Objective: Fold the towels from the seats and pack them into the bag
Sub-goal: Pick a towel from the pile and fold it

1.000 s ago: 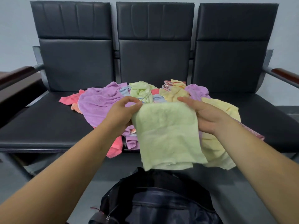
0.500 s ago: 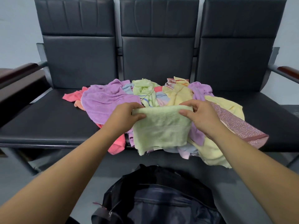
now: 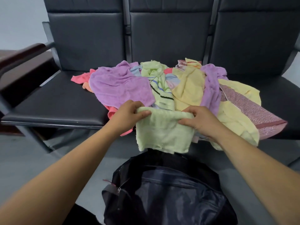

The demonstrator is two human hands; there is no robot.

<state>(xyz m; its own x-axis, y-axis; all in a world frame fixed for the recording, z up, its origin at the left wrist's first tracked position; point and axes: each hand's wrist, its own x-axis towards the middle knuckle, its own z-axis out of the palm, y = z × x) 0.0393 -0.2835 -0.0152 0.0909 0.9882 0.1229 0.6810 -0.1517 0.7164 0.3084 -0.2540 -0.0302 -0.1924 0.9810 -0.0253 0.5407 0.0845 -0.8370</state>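
A pale green towel, folded over, hangs at the front edge of the middle seat. My left hand pinches its upper left corner and my right hand pinches its upper right corner. Behind it a heap of loose towels in purple, yellow, green, pink and coral covers the middle seat. A dark bag stands open on the floor right below the green towel.
A row of three black padded seats with high backs faces me. A dark wooden armrest juts out at the left. Grey floor lies around the bag.
The green towel has been folded shorter, and my hands have brought it down and closer to the seat edge above the bag. My view has tilted downward.
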